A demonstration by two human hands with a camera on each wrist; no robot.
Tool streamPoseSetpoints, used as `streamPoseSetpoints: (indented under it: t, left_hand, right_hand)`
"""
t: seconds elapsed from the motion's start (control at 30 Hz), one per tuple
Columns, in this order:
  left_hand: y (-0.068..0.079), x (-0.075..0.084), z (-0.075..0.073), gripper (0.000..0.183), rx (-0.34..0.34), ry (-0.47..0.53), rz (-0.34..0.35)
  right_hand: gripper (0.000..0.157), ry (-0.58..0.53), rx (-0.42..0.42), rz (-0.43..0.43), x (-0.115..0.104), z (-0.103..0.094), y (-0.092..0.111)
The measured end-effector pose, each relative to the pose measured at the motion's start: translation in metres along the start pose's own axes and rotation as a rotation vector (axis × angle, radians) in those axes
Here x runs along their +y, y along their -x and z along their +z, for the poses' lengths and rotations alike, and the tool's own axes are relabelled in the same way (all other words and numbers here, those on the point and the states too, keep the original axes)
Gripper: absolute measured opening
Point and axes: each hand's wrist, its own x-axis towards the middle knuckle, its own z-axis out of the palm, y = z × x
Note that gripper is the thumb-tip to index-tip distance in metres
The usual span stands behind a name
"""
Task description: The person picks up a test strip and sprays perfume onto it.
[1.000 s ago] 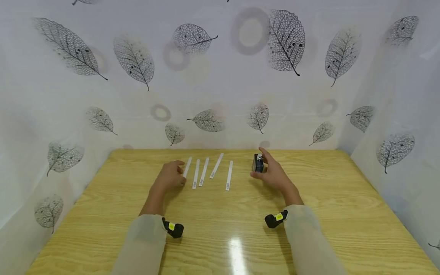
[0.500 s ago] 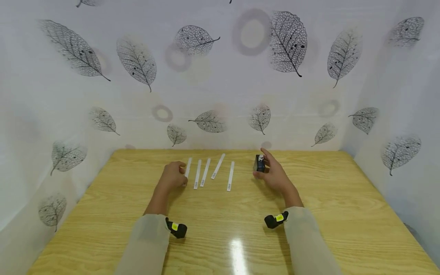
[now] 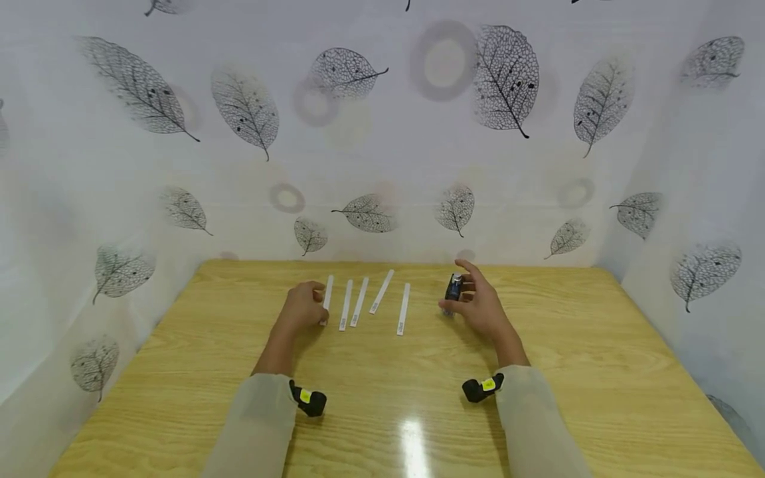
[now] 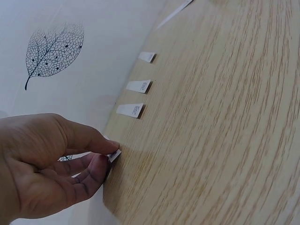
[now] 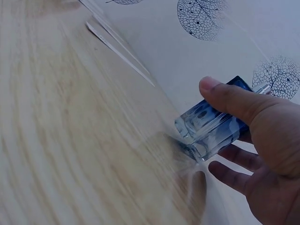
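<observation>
My right hand (image 3: 483, 307) holds a small blue glass perfume bottle (image 5: 215, 119) between thumb and fingers. The bottle has a silver spray top (image 3: 457, 278) and leans; its base is just above or on the table, I cannot tell which. At the left, my left hand (image 3: 303, 307) is at the near end of the leftmost white paper test strip (image 3: 328, 292). In the left wrist view, thumb and fingers pinch that strip's printed end (image 4: 115, 155). Several more strips lie to its right, among them a slanted one (image 3: 382, 292) and the rightmost one (image 3: 403, 309).
The wooden table (image 3: 382, 385) carries all of this, between the two forearms. A white curtain (image 3: 382, 133) with printed leaves stands behind and at both sides. Each wrist wears a black camera, such as the left one (image 3: 309, 401).
The perfume bottle has tilted in my right hand. My left hand stays at the leftmost strip. The whole head view has shifted slightly.
</observation>
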Motion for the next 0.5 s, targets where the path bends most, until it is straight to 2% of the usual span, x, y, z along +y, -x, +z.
streamPoseSetpoints:
  t: [0.3, 0.5]
  left_hand:
    - [-0.001, -0.001, 0.001, 0.072, 0.023, 0.001, 0.001]
    - [-0.001, 0.001, 0.001, 0.071, 0.031, 0.004, 0.001]
  right_hand:
    - [0.077, 0.049, 0.036, -0.100, -0.004, -0.003, 0.006]
    - [0.074, 0.095, 0.065, -0.195, -0.013, -0.004, 0.004]
